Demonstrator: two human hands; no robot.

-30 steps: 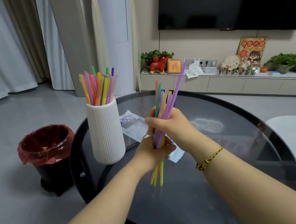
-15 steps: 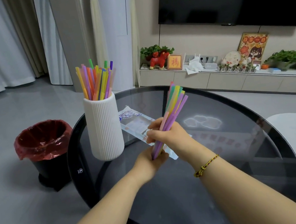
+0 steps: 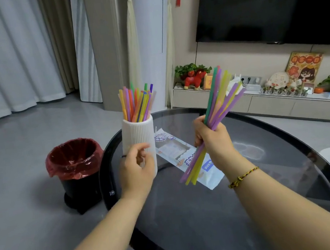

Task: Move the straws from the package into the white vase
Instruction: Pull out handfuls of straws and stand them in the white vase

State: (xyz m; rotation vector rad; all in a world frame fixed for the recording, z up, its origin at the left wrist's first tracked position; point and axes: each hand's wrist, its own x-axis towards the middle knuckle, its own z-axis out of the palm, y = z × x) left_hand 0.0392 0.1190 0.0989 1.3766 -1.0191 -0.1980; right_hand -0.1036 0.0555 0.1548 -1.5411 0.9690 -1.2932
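Above the round glass surface (image 3: 254,207), at about 2 o'clock from its centre, the right hand (image 3: 214,141) was closed in a fist around the middle of a bundle of straws (image 3: 218,107), which slanted from upper right to lower left with both ends free. The left hand (image 3: 136,168), fingers loosely curled and holding nothing, hovered just in front of the white vase (image 3: 138,134) at 10 o'clock; whether it touched the ribbed wall could not be told. The vase already held many straws (image 3: 136,103) standing upright, and the flattened package (image 3: 187,157) lay between vase and right hand. The straws appeared light, thin and smooth, likely to fan out or slip singly, so a firm mid-length grip seemed apt, with the lower tips gathered before entry. The vase stood near the surface's left edge, above a lined bin (image 3: 75,168) on the floor, and looked tall enough to tip; steadying it seemed prudent. Open room lay across the surface's centre and near side.
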